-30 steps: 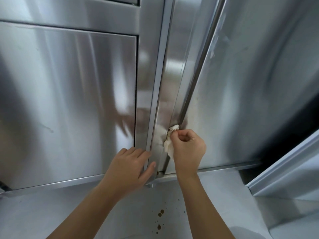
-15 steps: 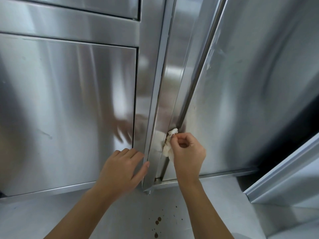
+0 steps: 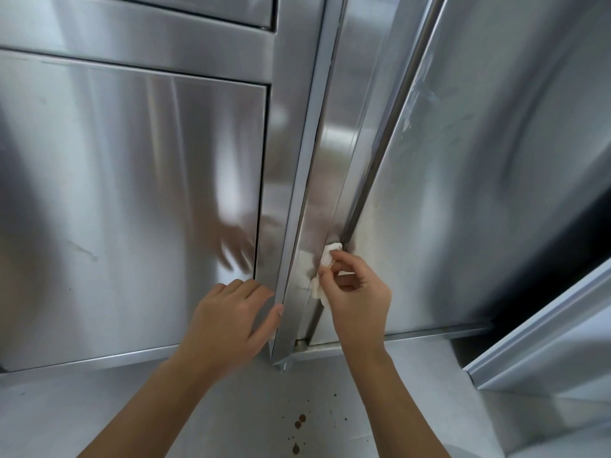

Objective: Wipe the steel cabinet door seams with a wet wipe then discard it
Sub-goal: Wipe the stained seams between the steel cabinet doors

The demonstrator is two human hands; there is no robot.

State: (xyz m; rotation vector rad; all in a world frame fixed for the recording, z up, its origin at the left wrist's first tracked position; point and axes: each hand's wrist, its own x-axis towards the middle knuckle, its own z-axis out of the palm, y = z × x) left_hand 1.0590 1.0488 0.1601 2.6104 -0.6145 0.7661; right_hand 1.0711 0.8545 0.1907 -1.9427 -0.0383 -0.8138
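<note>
Right hand (image 3: 358, 297) pinching wet wipe (image 3: 325, 271) (crumpled) against door seam (image 3: 355, 223), left hand (image 3: 228, 320) bracing

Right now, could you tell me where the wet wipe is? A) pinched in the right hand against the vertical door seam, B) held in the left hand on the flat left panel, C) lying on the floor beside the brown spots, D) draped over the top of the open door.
A: the right hand pinches the white wet wipe against the vertical seam, while the left hand rests bare on the door edge.
</note>
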